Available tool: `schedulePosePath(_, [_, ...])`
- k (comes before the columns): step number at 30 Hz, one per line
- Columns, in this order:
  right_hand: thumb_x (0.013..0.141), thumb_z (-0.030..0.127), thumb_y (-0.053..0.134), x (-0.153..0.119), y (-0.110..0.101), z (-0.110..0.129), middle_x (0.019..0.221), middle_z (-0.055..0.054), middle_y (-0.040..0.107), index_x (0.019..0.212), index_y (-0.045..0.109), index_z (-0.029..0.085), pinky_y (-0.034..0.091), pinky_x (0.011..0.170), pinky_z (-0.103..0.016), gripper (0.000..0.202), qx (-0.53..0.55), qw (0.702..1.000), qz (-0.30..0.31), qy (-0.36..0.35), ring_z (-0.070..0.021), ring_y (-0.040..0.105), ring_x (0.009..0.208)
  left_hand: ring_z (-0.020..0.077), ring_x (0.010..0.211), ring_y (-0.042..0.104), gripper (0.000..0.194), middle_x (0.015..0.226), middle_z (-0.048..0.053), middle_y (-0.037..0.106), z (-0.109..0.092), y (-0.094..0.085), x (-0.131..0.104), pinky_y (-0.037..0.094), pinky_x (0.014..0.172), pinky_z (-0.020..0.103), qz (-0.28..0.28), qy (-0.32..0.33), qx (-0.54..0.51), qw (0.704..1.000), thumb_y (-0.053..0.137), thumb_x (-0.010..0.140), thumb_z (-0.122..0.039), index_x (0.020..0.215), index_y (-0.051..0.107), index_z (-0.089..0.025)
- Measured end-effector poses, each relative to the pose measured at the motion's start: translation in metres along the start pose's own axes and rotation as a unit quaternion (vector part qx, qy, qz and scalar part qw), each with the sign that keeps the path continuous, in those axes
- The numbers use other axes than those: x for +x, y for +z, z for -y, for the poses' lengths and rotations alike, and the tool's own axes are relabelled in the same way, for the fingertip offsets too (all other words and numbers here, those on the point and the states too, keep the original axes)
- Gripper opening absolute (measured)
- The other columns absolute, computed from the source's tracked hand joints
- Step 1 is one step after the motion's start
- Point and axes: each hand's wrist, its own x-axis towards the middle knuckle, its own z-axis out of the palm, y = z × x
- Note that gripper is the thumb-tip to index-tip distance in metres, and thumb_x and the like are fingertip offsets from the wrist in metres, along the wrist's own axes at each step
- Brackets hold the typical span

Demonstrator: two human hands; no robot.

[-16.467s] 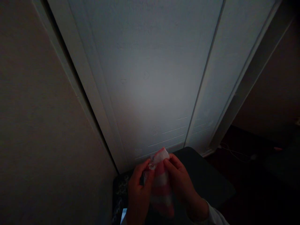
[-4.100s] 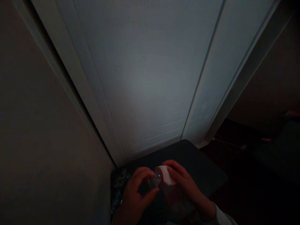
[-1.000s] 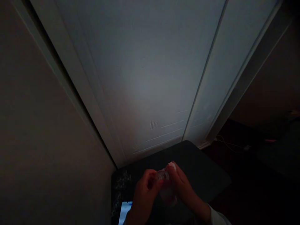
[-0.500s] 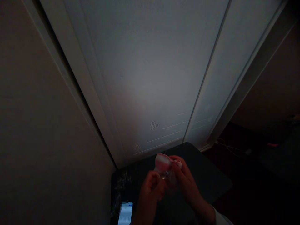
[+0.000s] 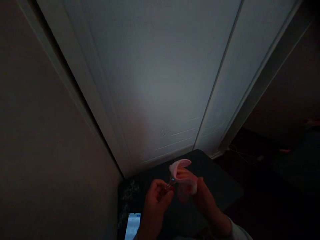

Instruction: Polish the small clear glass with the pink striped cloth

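Observation:
My left hand (image 5: 156,200) is closed, thumb and fingers pinching a small clear, shiny object (image 5: 171,182), perhaps glass. Dim light hides its full shape. A pink and white cloth (image 5: 186,183) is in my right hand (image 5: 203,198), its folds draped around the fingers. One side of the cloth touches the far end of the clear object, covering part of it. Both hands are over a dark tabletop (image 5: 217,181). Beside my left forearm, a phone (image 5: 133,226) lies with its screen lit.
Behind the tabletop stands a pale panelled door or cabinet front (image 5: 155,83). A plain wall (image 5: 55,150) rises on the left. At the right, a white cable (image 5: 241,155) runs along the dark floor. Pale marks (image 5: 130,191) show on the tabletop's left corner.
My right hand has turned, and the cloth has spread from a bunch into open folds around its fingers. My left hand has shifted slightly left. The view has moved a little.

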Motion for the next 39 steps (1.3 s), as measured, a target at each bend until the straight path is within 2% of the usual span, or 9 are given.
schedulePosePath(3, [0.083, 0.066, 0.031, 0.001, 0.002, 0.000, 0.083, -0.008, 0.066, 0.063, 0.065, 0.022, 0.045, 0.082, -0.037, 0.059, -0.017, 0.999, 0.004, -0.026, -0.0246, 0.059, 0.086, 0.0139, 0.070, 0.058, 0.021, 0.074, -0.001, 0.063, -0.004, 0.001, -0.003, 0.042, 0.064, 0.024, 0.023, -0.004, 0.029, 0.999, 0.069, 0.069, -0.028, 0.079, 0.053, -0.019])
schedulePosePath(8, [0.079, 0.049, 0.056, 0.002, 0.005, -0.002, 0.091, -0.007, 0.061, 0.067, 0.056, 0.021, 0.046, 0.075, -0.031, 0.031, -0.013, 1.000, -0.007, -0.013, -0.0220, 0.056, 0.087, 0.0123, 0.066, 0.056, 0.020, 0.072, -0.002, 0.061, -0.002, 0.002, -0.006, 0.042, 0.062, 0.023, 0.061, -0.003, 0.023, 0.998, 0.069, 0.069, -0.028, 0.078, 0.053, -0.019])
schedulePosePath(11, [0.077, 0.044, 0.061, -0.001, 0.007, -0.003, 0.099, -0.006, 0.059, 0.079, 0.054, 0.022, 0.046, 0.076, -0.030, 0.024, -0.009, 1.000, -0.004, -0.003, -0.0205, 0.056, 0.090, 0.0122, 0.065, 0.055, 0.020, 0.070, -0.003, 0.060, -0.004, 0.001, -0.006, 0.041, 0.060, 0.022, 0.088, -0.009, 0.033, 0.996, 0.069, 0.069, -0.027, 0.080, 0.053, -0.019])
schedulePosePath(15, [0.081, 0.044, 0.055, -0.004, 0.006, 0.000, 0.089, -0.003, 0.059, 0.101, 0.054, 0.021, 0.045, 0.067, -0.027, 0.031, -0.055, 0.995, 0.071, 0.033, -0.0168, 0.056, 0.076, 0.0119, 0.065, 0.054, 0.018, 0.072, -0.002, 0.059, -0.012, -0.003, -0.006, 0.041, 0.059, 0.022, 0.114, -0.013, 0.053, 0.992, 0.067, 0.071, -0.026, 0.081, 0.053, -0.019])
schedulePosePath(18, [0.080, 0.044, 0.056, -0.006, 0.005, 0.003, 0.083, -0.001, 0.058, 0.099, 0.056, 0.020, 0.043, 0.061, -0.025, 0.032, -0.081, 0.990, 0.108, 0.033, -0.0149, 0.054, 0.070, 0.0119, 0.065, 0.053, 0.018, 0.071, -0.003, 0.057, -0.016, -0.005, -0.006, 0.040, 0.060, 0.022, 0.106, -0.005, 0.066, 0.992, 0.068, 0.069, -0.024, 0.079, 0.055, -0.018])
schedulePosePath(24, [0.080, 0.042, 0.055, -0.006, 0.007, 0.005, 0.064, 0.002, 0.055, 0.078, 0.055, 0.018, 0.037, 0.051, -0.022, 0.023, -0.128, 0.985, 0.120, 0.004, -0.0115, 0.048, 0.056, 0.0127, 0.063, 0.049, 0.019, 0.066, -0.003, 0.057, -0.019, -0.008, -0.004, 0.038, 0.060, 0.023, 0.062, 0.008, 0.141, 0.988, 0.072, 0.063, -0.026, 0.077, 0.061, -0.018])
schedulePosePath(29, [0.084, 0.044, 0.048, -0.006, 0.007, 0.002, 0.061, 0.002, 0.055, 0.074, 0.053, 0.018, 0.036, 0.050, -0.023, 0.028, -0.145, 0.983, 0.111, 0.000, -0.0115, 0.048, 0.054, 0.0135, 0.064, 0.049, 0.017, 0.068, -0.002, 0.058, -0.020, -0.007, -0.004, 0.038, 0.061, 0.024, 0.072, 0.017, 0.156, 0.985, 0.070, 0.065, -0.029, 0.076, 0.062, -0.018])
schedulePosePath(35, [0.089, 0.048, 0.038, -0.007, 0.010, -0.004, 0.058, 0.002, 0.050, 0.069, 0.051, 0.019, 0.035, 0.049, -0.024, 0.038, -0.096, 0.992, 0.080, 0.010, -0.0115, 0.045, 0.052, 0.0144, 0.066, 0.050, 0.010, 0.070, -0.001, 0.060, -0.020, -0.004, -0.006, 0.038, 0.063, 0.024, 0.082, 0.046, 0.210, 0.973, 0.067, 0.067, -0.023, 0.074, 0.061, -0.018])
schedulePosePath(39, [0.088, 0.051, 0.039, -0.008, 0.013, -0.004, 0.058, 0.002, 0.049, 0.069, 0.052, 0.022, 0.038, 0.049, -0.026, 0.037, -0.047, 0.998, 0.035, 0.038, -0.0133, 0.044, 0.052, 0.0159, 0.068, 0.053, 0.010, 0.072, 0.000, 0.061, -0.025, -0.002, -0.008, 0.040, 0.065, 0.026, 0.076, 0.066, 0.223, 0.970, 0.066, 0.068, -0.022, 0.076, 0.061, -0.018])
